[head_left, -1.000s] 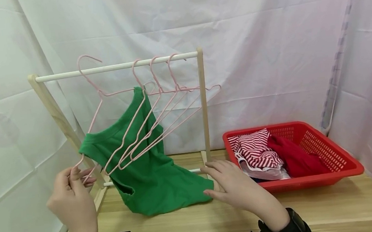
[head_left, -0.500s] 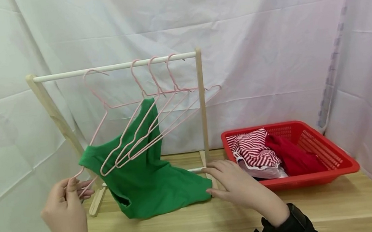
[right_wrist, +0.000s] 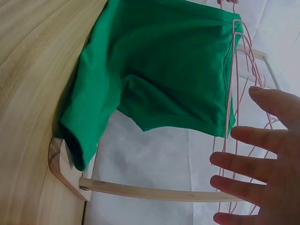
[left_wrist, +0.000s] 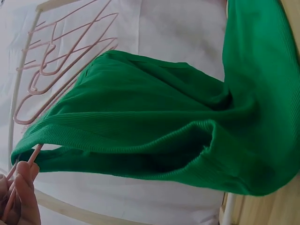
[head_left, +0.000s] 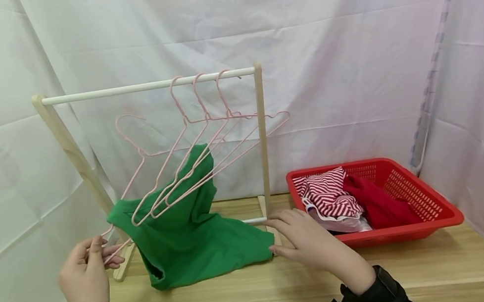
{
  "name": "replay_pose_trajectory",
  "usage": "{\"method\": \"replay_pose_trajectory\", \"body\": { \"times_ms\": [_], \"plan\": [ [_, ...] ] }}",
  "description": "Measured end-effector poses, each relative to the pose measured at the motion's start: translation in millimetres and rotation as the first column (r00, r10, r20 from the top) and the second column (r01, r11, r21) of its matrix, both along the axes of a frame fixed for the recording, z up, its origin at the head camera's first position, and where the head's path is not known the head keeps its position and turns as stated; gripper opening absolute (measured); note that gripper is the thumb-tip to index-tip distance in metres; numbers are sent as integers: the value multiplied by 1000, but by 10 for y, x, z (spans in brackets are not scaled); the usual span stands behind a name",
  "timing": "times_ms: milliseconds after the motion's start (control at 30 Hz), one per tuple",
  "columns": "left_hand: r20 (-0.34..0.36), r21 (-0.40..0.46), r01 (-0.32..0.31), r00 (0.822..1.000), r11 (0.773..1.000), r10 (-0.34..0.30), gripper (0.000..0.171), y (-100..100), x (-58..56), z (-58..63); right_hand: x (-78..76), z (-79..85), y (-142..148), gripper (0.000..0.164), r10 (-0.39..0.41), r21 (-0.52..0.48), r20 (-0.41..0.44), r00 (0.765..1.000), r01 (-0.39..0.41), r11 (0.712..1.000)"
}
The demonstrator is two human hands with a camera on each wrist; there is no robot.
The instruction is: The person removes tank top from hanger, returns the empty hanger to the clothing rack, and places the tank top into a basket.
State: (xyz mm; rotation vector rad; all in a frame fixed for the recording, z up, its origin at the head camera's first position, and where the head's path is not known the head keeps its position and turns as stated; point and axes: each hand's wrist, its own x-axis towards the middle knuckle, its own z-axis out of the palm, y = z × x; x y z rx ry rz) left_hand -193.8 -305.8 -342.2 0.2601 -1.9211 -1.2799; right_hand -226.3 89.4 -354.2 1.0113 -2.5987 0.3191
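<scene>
My left hand point(head_left: 87, 276) pinches one lower corner of a pink wire hanger point(head_left: 141, 152) between thumb and fingers. A green sleeveless top point(head_left: 203, 247) hangs on that hanger, the corner poking out past its ribbed edge in the left wrist view. The hanger's hook is below the rail and free of it. The lower part of the top droops onto the table. My right hand point(head_left: 313, 245) hovers near its right end, fingers spread and holding nothing; the right wrist view shows these fingers point(right_wrist: 253, 161) apart from the cloth.
Several more pink hangers point(head_left: 184, 120) hang at the right of the white rail point(head_left: 105, 93), overlapping the green top in the head view. The wooden rack post point(head_left: 264, 138) stands between them and a red basket point(head_left: 438, 221) holding striped clothing point(head_left: 330, 196) and red clothing point(head_left: 382, 202).
The hanger and green top have come down, the hook dropping from above the rail to below it. My left hand has lowered with them; the right hand has barely moved.
</scene>
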Motion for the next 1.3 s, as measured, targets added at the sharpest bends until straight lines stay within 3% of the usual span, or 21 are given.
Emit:
{"method": "replay_pose_trajectory", "body": {
  "times_ms": [133,367,500,667,867,1000,1167,1300],
  "plan": [
    [81,57,-13,997,998,9,29,-10,-15,-45,0,-6,-4,45,-37,-11,-26,999,37,999],
    [164,138,8,986,990,-30,32,-42,-51,-99,2,-12,-19,37,-100,-69,-86,991,94,993],
    [248,140,-7,968,990,-28,36,-85,-65,-147,-10,-36,-26,34,-101,-94,-108,989,91,991],
    [332,182,14,940,983,-74,35,-116,-72,-192,-13,-62,-29,34,-109,-103,-107,988,98,990],
    [292,337,120,930,934,-225,23,-156,-52,-240,-15,-67,-30,32,-118,-110,-90,989,108,988],
    [242,389,205,918,898,-314,21,-221,-24,-294,-24,-69,-30,31,-126,-133,-67,990,116,984],
    [220,428,303,879,851,-423,22,-281,-6,-357,-65,-80,-11,33,-154,-175,-94,984,135,975],
    [239,424,355,843,833,-481,21,-291,6,-389,-99,-68,-10,33,-169,-229,-136,976,135,964]
  ]
}}
